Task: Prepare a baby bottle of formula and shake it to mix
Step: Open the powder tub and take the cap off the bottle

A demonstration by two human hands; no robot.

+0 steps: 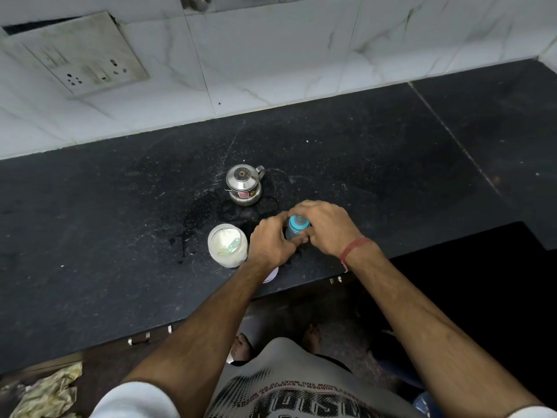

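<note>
So both hands are on the baby bottle (297, 227), which stands upright on the dark surface (376, 164) close to the front edge. The left hand (272, 241) is wrapped around the bottle's body from the left side, fingers curled around it. The right hand (325, 226) comes over from the right, fingers curled around the blue collar and teat at the top. You can only see the blue top and a bit of the darker body between the two hands, so there's no telling what's inside.

Just left of the left hand sits an open jar (227, 245) of white powder with what looks like a pale scoop lying in it. Behind that, further back on the surface, is a small steel pot (244, 184) with a lid and handle. There's a red thread (352, 250) on the right wrist, and scattered white specks and dark wet-looking patches on the surface around the pot and jar.
</note>
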